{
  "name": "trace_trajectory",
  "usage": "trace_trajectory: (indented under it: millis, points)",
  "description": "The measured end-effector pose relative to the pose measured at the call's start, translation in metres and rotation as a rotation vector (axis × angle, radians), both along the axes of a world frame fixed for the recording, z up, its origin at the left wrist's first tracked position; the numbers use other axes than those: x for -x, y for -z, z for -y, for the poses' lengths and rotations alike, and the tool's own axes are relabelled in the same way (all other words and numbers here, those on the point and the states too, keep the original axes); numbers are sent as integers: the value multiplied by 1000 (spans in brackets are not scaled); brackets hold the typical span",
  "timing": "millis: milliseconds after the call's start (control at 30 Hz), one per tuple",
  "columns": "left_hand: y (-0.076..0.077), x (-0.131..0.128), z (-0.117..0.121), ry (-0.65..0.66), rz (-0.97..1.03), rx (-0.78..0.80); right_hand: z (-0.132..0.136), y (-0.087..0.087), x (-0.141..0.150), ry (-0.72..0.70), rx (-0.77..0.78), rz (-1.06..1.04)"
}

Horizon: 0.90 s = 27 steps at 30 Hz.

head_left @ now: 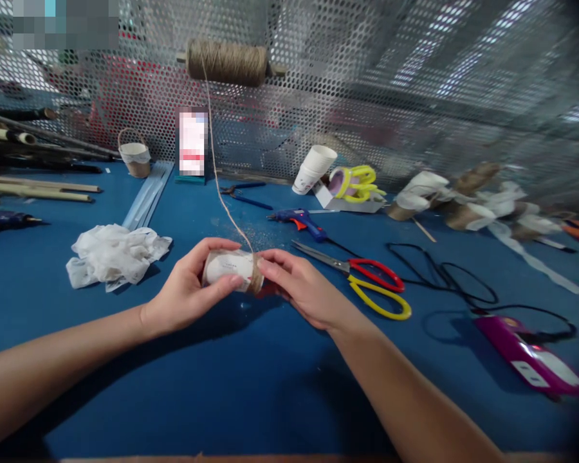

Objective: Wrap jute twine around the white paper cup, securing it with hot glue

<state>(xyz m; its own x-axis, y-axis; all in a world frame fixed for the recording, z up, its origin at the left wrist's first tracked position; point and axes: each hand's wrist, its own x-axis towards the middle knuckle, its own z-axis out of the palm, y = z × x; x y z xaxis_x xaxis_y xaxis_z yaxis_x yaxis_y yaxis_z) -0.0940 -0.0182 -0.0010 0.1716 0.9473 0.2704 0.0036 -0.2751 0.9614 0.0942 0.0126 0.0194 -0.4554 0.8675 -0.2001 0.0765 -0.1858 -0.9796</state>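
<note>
Lying on its side between my hands is a white paper cup (225,265), with several turns of brown twine (256,275) around its right end. My left hand (192,286) grips the cup's left part, thumb along its front. The fingers of my right hand (296,283) close on the twine-wrapped end. From there a single strand runs up to a large twine spool (226,62) mounted on the perforated metal wall. Close to my right hand lie scissors (340,262) with red and yellow handles.
Behind the scissors lies a blue glue gun (303,223). Crumpled white lace (116,254) is at the left, near a small twine basket (136,159). Stacked paper cups (313,168) stand at the back. A purple power strip (528,354) with black cable occupies the right.
</note>
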Motion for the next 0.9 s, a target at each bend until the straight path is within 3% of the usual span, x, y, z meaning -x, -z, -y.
trace_trajectory:
  millis: [133, 267, 400, 900]
  points:
    - [-5, -1, -5, 48, 153, 241, 1, 2, 2, -18, -25, 104]
    - [-6, -3, -8, -17, 327, 439, 8, 0, 5, 81, -355, 280]
    - [-8, -5, -8, -51, 392, 511, 13, 3, 9, 102, -615, 383]
    - [-2, -6, -5, -17, 252, 356, 16, 6, 14, 144, -589, 361]
